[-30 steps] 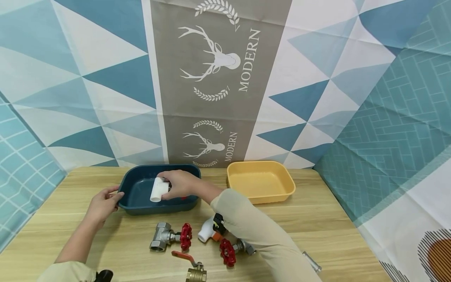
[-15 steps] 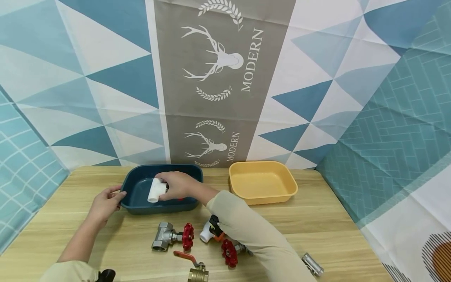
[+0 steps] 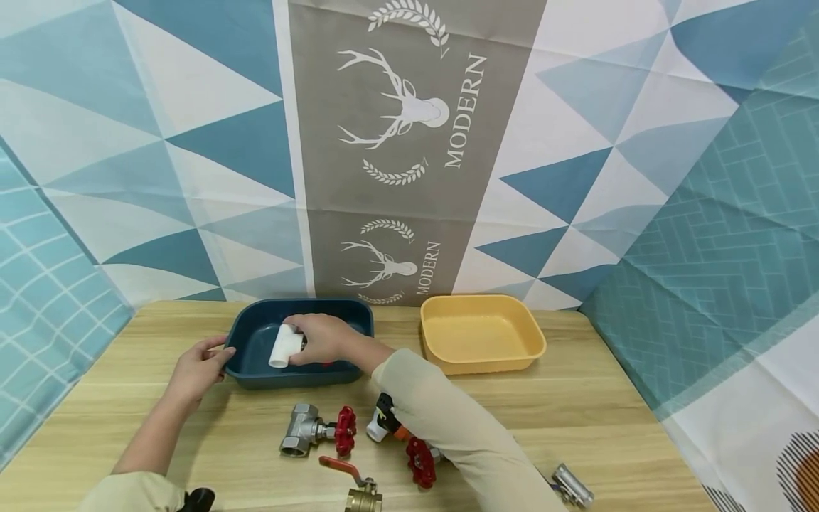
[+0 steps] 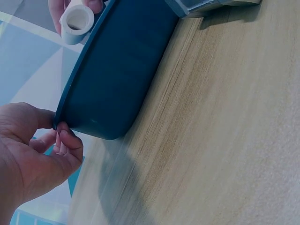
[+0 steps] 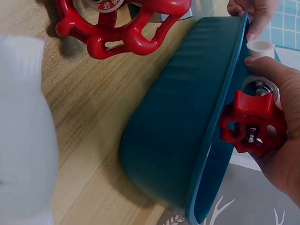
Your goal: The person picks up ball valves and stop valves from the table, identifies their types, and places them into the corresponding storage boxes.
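Observation:
My right hand (image 3: 323,338) grips a white plastic valve (image 3: 286,346) above the inside of a dark blue basin (image 3: 281,382). A red handwheel (image 5: 255,105) on this valve shows beneath the palm in the right wrist view. At the basin's left end, the thumb and fingers of my left hand (image 3: 200,368) pinch the rim, seen closely in the left wrist view, where that hand (image 4: 35,154) is below the white valve's open end (image 4: 77,21). How far the valve is from the basin floor cannot be told.
In front of the basin lie a silver valve (image 3: 301,430) with a red handwheel, a brass ball valve (image 3: 363,499), another red handwheel (image 3: 421,462) and a white fitting (image 3: 375,429). A metal fitting (image 3: 574,487) lies far right. A yellow basin (image 3: 483,366) stands back right.
The head view has turned slightly left. My right hand and the white valve have shifted a little left within the blue basin. The left hand keeps its hold on the rim.

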Tool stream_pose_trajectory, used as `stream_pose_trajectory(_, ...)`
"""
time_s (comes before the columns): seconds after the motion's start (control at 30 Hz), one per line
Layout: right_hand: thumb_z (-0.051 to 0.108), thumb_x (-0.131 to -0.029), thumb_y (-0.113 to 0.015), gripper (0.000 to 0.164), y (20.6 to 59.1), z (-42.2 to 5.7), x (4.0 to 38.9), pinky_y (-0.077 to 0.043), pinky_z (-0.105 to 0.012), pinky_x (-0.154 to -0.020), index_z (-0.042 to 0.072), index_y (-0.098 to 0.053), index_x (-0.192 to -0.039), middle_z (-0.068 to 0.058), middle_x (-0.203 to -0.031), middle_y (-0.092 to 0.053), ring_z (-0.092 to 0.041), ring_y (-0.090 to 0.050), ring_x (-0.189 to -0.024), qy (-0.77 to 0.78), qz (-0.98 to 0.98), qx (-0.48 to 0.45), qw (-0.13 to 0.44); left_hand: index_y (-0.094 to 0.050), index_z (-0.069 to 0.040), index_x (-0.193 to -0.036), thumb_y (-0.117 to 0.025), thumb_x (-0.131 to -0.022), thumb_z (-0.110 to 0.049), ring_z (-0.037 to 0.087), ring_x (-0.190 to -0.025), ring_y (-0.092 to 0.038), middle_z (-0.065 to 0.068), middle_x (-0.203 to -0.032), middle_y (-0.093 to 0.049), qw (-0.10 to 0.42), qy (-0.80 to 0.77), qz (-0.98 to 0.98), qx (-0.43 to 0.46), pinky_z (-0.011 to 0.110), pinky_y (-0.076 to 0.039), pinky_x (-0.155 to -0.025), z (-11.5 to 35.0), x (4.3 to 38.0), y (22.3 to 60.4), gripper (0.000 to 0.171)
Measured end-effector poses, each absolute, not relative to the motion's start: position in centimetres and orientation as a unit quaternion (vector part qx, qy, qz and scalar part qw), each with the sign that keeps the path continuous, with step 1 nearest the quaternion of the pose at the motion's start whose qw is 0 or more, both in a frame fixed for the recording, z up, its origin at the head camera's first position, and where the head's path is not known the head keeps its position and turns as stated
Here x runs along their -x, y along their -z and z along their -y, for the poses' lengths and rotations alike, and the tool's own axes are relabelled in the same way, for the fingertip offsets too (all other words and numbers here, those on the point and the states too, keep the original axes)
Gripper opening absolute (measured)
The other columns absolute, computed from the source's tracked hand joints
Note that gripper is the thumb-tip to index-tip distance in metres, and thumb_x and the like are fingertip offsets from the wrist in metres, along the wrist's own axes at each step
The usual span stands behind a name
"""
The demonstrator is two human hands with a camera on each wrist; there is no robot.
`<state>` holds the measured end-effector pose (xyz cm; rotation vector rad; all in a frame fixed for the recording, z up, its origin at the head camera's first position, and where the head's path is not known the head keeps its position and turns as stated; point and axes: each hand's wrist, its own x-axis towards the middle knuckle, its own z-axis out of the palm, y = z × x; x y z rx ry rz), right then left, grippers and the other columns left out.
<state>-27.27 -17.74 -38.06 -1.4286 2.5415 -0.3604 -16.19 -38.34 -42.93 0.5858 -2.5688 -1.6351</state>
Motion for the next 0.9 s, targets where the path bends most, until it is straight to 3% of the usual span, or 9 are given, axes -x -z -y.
stream_pose_trajectory(0.9, 0.038, -0.083, -0.068, 0.063, 39.9, 18.7, 27.2, -0.037, -0.012, -0.059, 0.019, -0.043, -0.138, 0.007, -0.108, -0.060, -0.004, -0.050, -0.076, 0.131, -0.870, 0.467, 0.091, -0.026, 0.011, -0.141, -0.040, -0.100, -0.024, 0.004, -0.065, -0.050, 0.003, -0.093, -0.052, 0.027, 0.528, 0.827, -0.192, 0.022, -0.048, -0.061, 38.0, 16.2, 43.0, 0.056)
